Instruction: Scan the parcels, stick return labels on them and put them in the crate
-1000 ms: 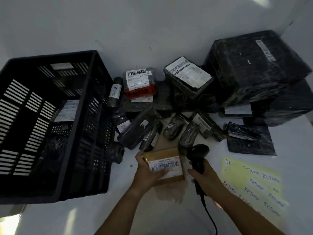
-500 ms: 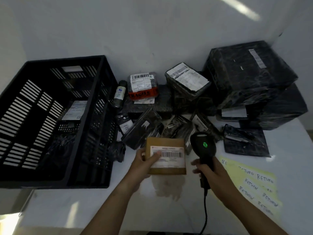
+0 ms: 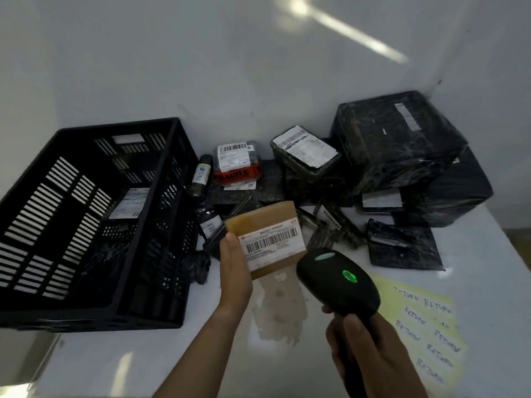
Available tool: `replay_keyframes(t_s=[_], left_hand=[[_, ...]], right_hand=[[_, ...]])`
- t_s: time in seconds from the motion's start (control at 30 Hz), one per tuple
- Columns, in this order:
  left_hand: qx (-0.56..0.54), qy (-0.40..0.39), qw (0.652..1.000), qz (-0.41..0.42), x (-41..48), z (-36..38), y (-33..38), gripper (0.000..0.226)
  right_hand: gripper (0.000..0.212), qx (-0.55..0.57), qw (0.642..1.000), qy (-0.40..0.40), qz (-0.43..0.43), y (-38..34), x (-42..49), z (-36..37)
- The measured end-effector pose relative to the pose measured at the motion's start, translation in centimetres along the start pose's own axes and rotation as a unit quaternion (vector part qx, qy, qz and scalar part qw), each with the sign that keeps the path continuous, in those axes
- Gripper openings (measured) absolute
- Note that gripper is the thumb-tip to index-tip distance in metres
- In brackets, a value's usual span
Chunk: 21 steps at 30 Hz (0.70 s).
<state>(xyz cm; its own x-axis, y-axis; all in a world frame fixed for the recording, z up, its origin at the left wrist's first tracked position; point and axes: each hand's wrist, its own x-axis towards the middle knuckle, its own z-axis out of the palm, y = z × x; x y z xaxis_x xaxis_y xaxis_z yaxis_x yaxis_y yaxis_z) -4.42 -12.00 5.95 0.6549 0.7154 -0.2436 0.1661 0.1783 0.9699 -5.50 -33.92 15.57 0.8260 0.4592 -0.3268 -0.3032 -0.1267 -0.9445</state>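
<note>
white table: left hand fingers grasp brown parcel, raised; right hand fingers clench scanner.

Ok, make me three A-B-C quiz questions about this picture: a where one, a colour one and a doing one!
1. Where is the crate? A at the table's left B at the table's right C under the table
2. What colour is the scanner light? A red B green C blue
3. What is the left hand doing? A lying flat B holding the brown parcel C peeling a label
Answers: A, it stands at the left; B, a green dot glows; B, it grips the parcel.
</note>
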Motion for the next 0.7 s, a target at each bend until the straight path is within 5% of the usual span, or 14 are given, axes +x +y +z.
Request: replay_keyframes(t_s=[0.1,0.43,0.7], left_hand=[[-0.009,0.000,1.000,-0.001,-0.3,0.6,0.5,0.089],[-0.073,-0.017,0.997,-0.026,-0.1,1.2,2.6,0.082],[-0.084,0.006,0.996,-0.022,0.1,1.5,3.2,0.054]], right_hand=[[0.089,-0.016,1.000,-0.011,-0.016,-0.8,-0.5,0.1],[0.058,-0.113,0.992,-0.020,-0.053,-1.6,-0.7,-0.2],[0.088,-0.082,0.994,-0.008,-0.066,-1.8,-0.4,-0.5]])
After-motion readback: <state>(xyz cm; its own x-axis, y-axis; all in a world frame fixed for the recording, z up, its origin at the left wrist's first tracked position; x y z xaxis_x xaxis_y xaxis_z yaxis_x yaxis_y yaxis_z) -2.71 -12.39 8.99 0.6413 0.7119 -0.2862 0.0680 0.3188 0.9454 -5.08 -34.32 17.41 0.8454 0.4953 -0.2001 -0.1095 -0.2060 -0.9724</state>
